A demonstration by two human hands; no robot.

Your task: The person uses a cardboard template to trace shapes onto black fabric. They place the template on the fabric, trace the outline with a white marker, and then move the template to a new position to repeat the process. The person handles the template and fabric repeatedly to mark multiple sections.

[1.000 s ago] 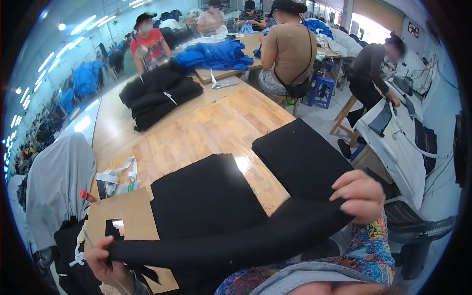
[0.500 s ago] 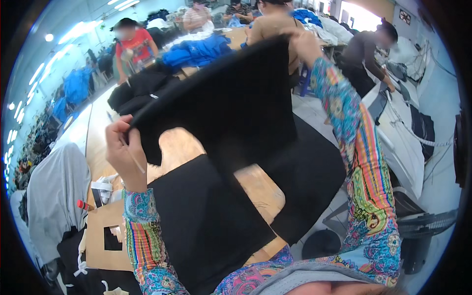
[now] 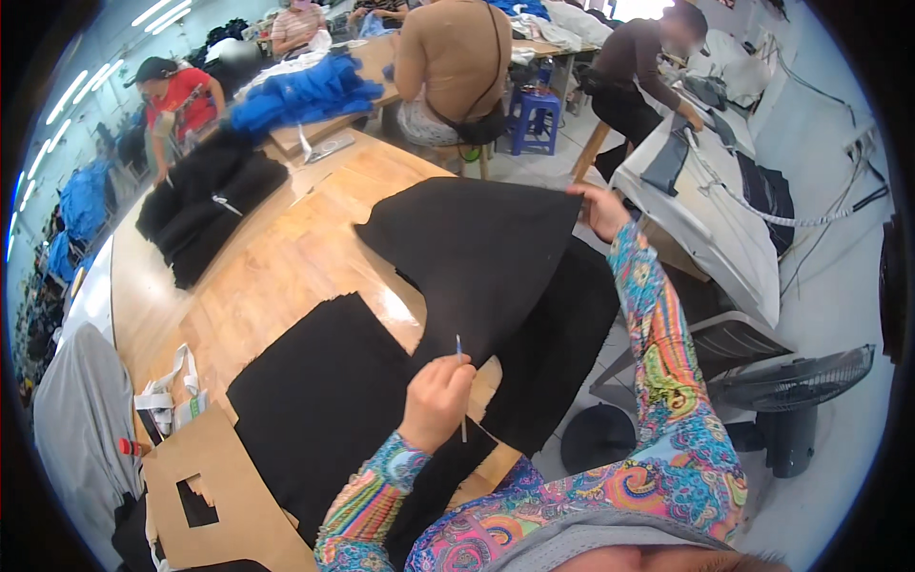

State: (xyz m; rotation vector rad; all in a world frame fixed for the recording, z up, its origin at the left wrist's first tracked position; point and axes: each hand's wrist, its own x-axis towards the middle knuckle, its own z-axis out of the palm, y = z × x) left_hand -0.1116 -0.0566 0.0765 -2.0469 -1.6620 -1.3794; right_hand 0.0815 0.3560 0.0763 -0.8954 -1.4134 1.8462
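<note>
My left hand (image 3: 437, 402) is closed around a thin white pen-like stick (image 3: 464, 427), its bluish tip pointing away from me. That hand sits at the near, narrow end of a black fabric piece (image 3: 477, 238); whether it also grips the cloth is hidden. My right hand (image 3: 605, 212) pinches the right corner of the same piece, slightly raised past the table's edge. Left of it lies a black fabric panel (image 3: 319, 381) with frayed edges. Another dark panel (image 3: 553, 353) is partly underneath, hanging over the right edge.
A brown card template (image 3: 238, 477) with a cut-out lies near left on the wooden table (image 3: 286, 257). Beyond are a black garment pile (image 3: 205, 200) and blue cloth (image 3: 305, 100). A fan (image 3: 791, 400) and black stool (image 3: 598, 439) stand right. Several people work around.
The black piece, held up between both hands before, is now lowered and spread toward the table. My left hand has come right and nearer; my right hand has dropped. The view has shifted right.
</note>
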